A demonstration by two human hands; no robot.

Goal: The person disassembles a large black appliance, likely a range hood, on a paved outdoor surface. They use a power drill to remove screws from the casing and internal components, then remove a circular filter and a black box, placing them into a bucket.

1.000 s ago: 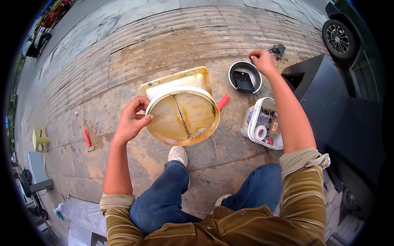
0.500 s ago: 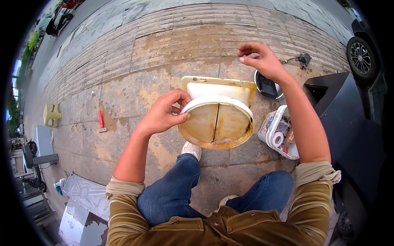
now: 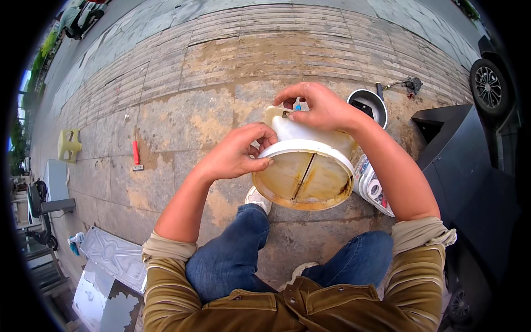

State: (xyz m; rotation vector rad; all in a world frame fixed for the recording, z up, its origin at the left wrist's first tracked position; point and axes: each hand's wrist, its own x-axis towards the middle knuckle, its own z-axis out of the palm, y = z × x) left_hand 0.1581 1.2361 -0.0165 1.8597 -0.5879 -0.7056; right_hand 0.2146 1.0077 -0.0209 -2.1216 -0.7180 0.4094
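My left hand (image 3: 241,152) pinches the white rim of a stained plastic vent collar (image 3: 332,138), held tilted above the pavement. Its round opening, yellowed and streaked brown, has two flaps meeting at a thin central bar. My right hand (image 3: 323,108) is at the far corner of the collar's flat flange, thumb and index finger curled close to a hole there. A small blue piece (image 3: 298,106) shows between those fingers. Whether they grip it, the flange or something smaller is hidden.
Beyond my right forearm are a round pan-like container (image 3: 376,102) with a dark item in it and a clear tub (image 3: 370,185) of tapes and small items. A red-handled scraper (image 3: 136,152) and a yellow stool (image 3: 68,145) stand left. A dark metal housing (image 3: 459,144) is at right.
My right hand has come down and left from the air onto the flange's far corner. My left hand and the collar have shifted slightly right and tilted.
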